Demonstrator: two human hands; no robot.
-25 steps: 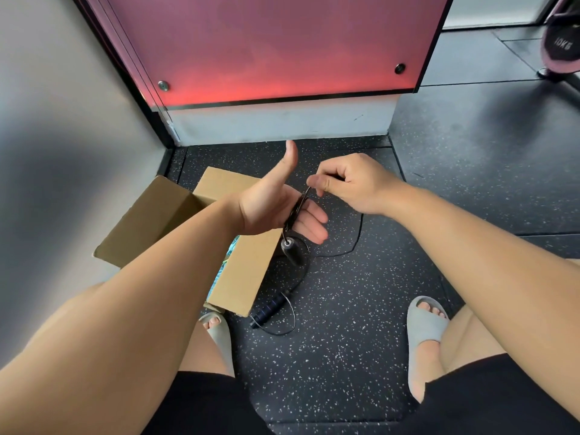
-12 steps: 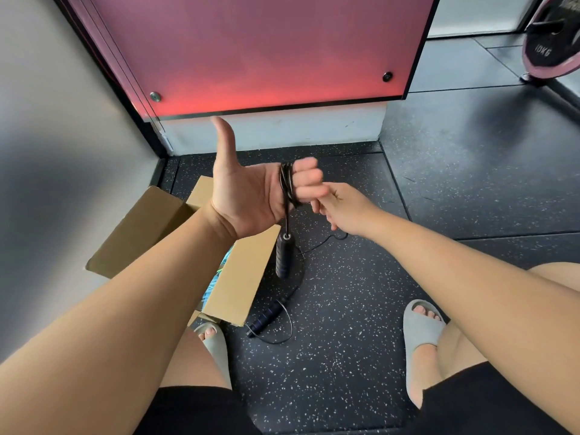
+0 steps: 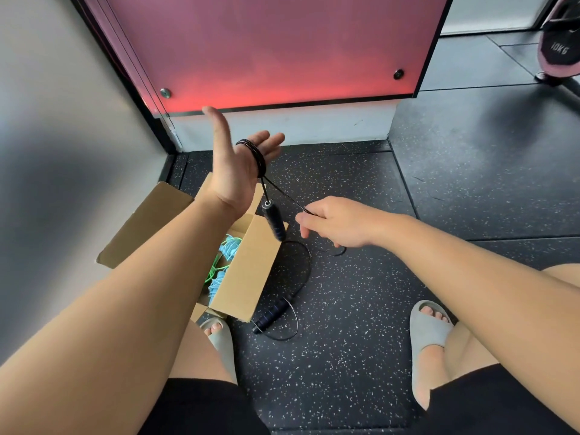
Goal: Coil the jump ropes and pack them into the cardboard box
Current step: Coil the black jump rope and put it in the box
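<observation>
Thin black jump rope [image 3: 251, 152] partly wound round open left hand [image 3: 233, 171], one handle [image 3: 274, 222] dangling over open brown cardboard box [image 3: 248, 271]. Right hand [image 3: 332, 222] pinching the cord beside box. Blue-green ropes [image 3: 224, 262] already inside; second handle [image 3: 271, 312] lying beside box, plenty unwound.

Cardboard box [image 3: 248, 271]: plain brown corrugated card, matt. Black jump rope [image 3: 284, 196]: thin smooth cord, slight sheen; hanging handle [image 3: 274, 222] dark, ribbed grip, metal-looking cap at top. Ropes in box [image 3: 224, 262]: blue and green, plastic-looking cord. Floor [image 3: 361, 309]: black rubber-like, white-speckled, matt. Wall panel [image 3: 282, 48]: pink, smooth, glossy. Slides [image 3: 428, 337]: grey, matt foam look.
</observation>
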